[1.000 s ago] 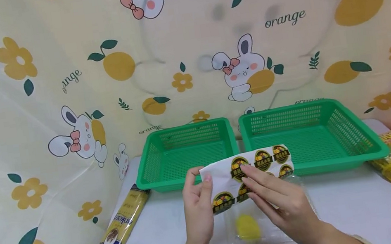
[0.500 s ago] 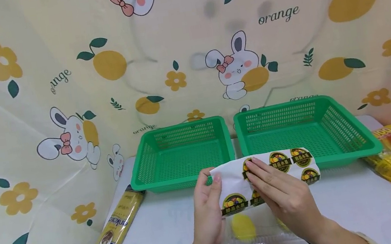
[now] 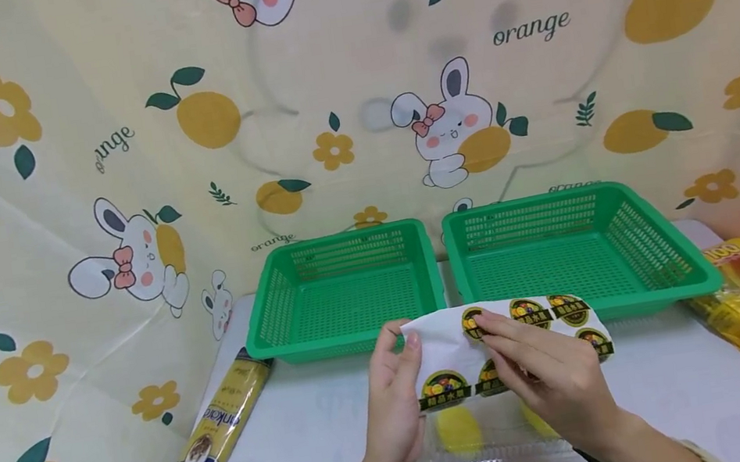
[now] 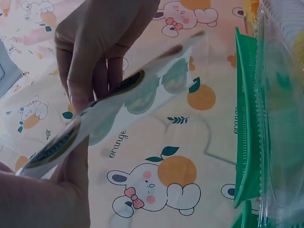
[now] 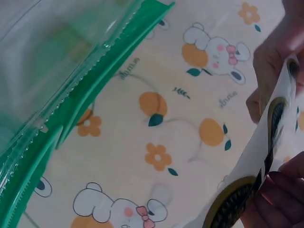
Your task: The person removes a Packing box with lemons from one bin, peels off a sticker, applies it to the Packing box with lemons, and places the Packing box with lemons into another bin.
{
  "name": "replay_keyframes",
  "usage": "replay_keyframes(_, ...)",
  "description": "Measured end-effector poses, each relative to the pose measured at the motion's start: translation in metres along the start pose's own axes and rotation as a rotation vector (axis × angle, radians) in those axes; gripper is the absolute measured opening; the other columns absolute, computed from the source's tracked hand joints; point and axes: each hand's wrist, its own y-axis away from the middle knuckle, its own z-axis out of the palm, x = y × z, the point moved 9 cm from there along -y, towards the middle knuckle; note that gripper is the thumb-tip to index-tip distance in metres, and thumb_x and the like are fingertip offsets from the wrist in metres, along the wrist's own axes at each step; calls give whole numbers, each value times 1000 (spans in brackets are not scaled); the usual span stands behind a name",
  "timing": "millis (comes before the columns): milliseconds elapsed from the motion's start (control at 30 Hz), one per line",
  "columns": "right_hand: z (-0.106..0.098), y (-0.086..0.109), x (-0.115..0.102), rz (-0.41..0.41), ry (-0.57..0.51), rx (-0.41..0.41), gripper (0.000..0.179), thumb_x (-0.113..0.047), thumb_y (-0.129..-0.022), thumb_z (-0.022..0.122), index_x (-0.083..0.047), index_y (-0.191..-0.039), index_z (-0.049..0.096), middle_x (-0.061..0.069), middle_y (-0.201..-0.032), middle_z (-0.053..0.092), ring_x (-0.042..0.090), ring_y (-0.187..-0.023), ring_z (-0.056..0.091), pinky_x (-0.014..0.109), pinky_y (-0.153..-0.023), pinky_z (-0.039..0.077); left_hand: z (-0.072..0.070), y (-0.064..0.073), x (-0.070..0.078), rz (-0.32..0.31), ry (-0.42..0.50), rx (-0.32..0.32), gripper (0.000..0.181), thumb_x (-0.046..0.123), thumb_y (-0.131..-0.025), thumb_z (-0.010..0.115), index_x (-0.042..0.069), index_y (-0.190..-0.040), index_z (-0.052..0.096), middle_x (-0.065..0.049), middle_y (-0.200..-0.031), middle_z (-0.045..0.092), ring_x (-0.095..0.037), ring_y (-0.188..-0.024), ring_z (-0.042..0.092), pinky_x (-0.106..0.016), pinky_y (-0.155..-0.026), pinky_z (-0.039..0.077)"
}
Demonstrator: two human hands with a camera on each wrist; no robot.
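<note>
The sticker sheet (image 3: 435,350) is up over the table (image 3: 312,428), my left hand (image 3: 392,401) gripping its left edge, my right hand (image 3: 560,371) pinching at one sticker (image 3: 471,326). Too sharp a tug could tear it or crease the sheet. Below sits the clear box (image 3: 496,456); green baskets (image 3: 346,342) line the table's far edge.

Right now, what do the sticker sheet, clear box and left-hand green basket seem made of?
Sticker sheet: probably paper, smooth white backing, visibly curving; coating unclear.
Clear box: likely glossy plastic, transparent with ribbed edges and highlights.
Green basket: apparently molded plastic, low sheen, slotted walls.
</note>
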Motion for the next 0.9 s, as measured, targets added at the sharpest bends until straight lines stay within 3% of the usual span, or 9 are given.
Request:
replay_keyframes(100, -4, 5, 15, 156, -160, 7, 22, -9, -97, 65, 9, -92, 75, 21, -100, 73, 15, -97, 71, 10, -72, 53, -1, 1, 1, 10, -7, 2, 26, 28, -109, 42, 6, -122, 43, -7, -101, 66, -20, -92, 67, -36, -82, 59)
replay_keyframes(200, -5, 12, 33, 350, -280, 5, 11, 9, -87, 70, 8, -97, 75, 17, -99, 74, 7, -94, 70, 8, -56, 48, -3, 2, 1, 19, -9, 1, 25, 27, -109, 42, 6, -121, 42, -7, -101, 67, -19, -92, 67, -36, -83, 59)
replay_keyframes(300, -4, 20, 48, 537, -366, 2, 27, 25, -77, 67, 8, -97, 75, 14, -97, 75, 8, -89, 70, 12, -61, 53, -5, 2, 1, 19, -13, -5, 25, 27, -109, 42, 6, -121, 42, -7, -102, 67, -20, -92, 68, -37, -82, 59)
replay_keyframes(367, -3, 26, 58, 670, -403, -6, 28, 26, -78, 66, 8, -98, 75, 11, -94, 75, 9, -83, 70, 13, -66, 55, -7, 3, 1, 17, -17, -8, 25, 28, -108, 43, 6, -120, 42, -7, -102, 67, -20, -92, 68, -37, -82, 59)
replay_keyframes(567, 0, 45, 79, 1029, -464, -67, 12, 6, -91, 67, 9, -100, 74, 3, -89, 75, 14, -74, 70, 21, -67, 58, -16, 4, 0, 9, -38, 13, 26, 28, -108, 44, 5, -121, 43, -10, -105, 67, -23, -94, 69, -40, -84, 59)
replay_keyframes(700, 5, 54, 86, 1140, -591, -48, 12, 3, -95, 64, 7, -101, 74, 2, -91, 75, 15, -80, 72, 25, -76, 59, -28, 6, -2, -9, -43, 40, 26, 28, -108, 44, 6, -122, 43, -12, -107, 65, -24, -96, 68, -42, -84, 59)
replay_keyframes(900, 8, 58, 86, 1164, -672, -19, 14, 4, -96, 62, 2, -100, 75, 2, -94, 75, 16, -81, 73, 27, -77, 60, -64, 14, 8, -36, -84, 127, 26, 29, -108, 43, 7, -122, 44, -13, -114, 63, -25, -97, 68, -42, -80, 60)
